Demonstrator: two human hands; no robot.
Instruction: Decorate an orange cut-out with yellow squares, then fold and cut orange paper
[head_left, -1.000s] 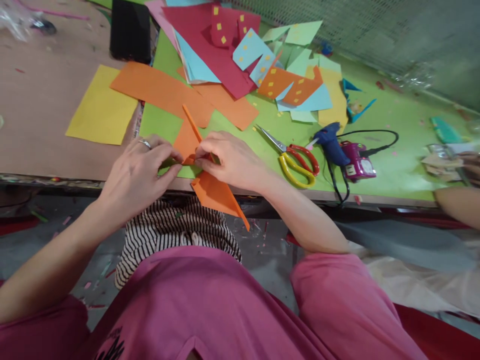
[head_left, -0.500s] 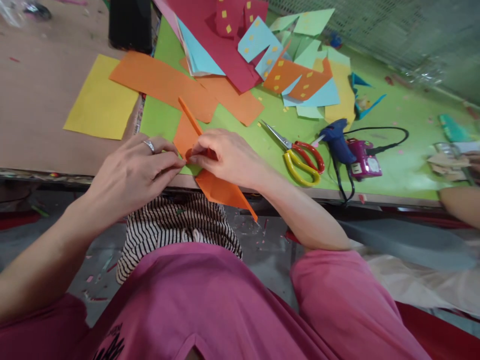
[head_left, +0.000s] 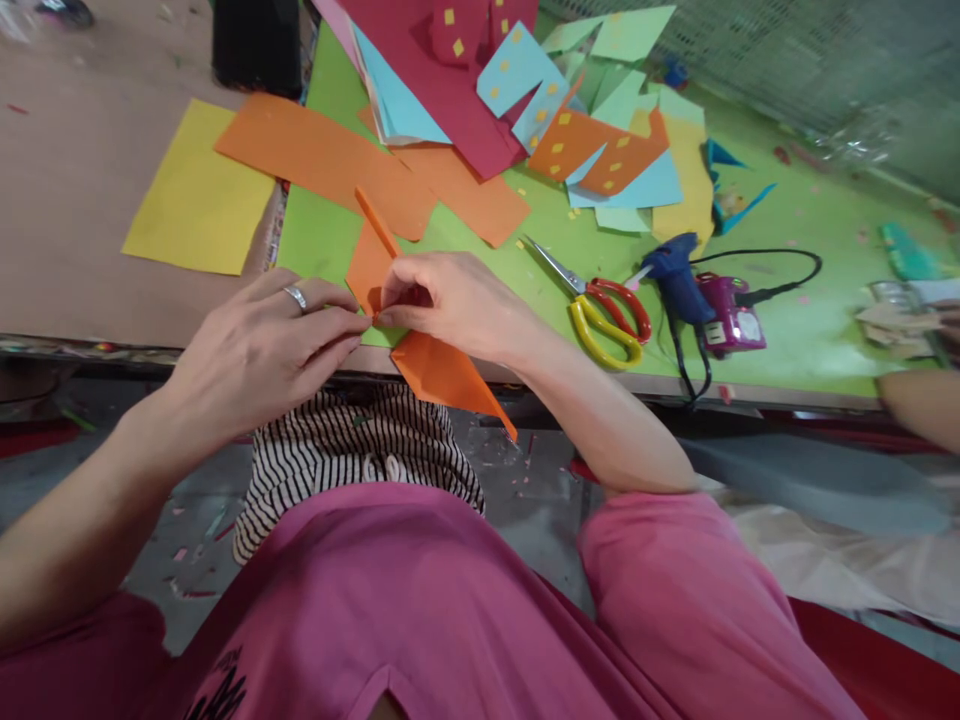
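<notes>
A folded piece of orange paper (head_left: 444,372) lies across the table's front edge, its lower end sticking out over my lap. My right hand (head_left: 442,300) pinches it near the middle, thumb and fingertips pressed together. From the left, my left hand (head_left: 277,335), with a ring on one finger, meets it there, fingertips closed at the paper's edge. The exact spot between the two sets of fingertips is partly hidden. Just right of my right hand rest scissors (head_left: 592,305) with one red and one yellow handle.
Orange strips (head_left: 322,165) and a yellow sheet (head_left: 201,190) lie beyond my hands. Farther back are cut papers with yellow diamonds, such as a blue one (head_left: 517,75). A blue glue gun (head_left: 675,280) with a black cord sits right, beside a purple box (head_left: 731,315). Another person's arm (head_left: 919,405) shows far right.
The view has shifted very slightly. Both hands stay at the same place on the orange paper, with hardly any movement of the fingers.
</notes>
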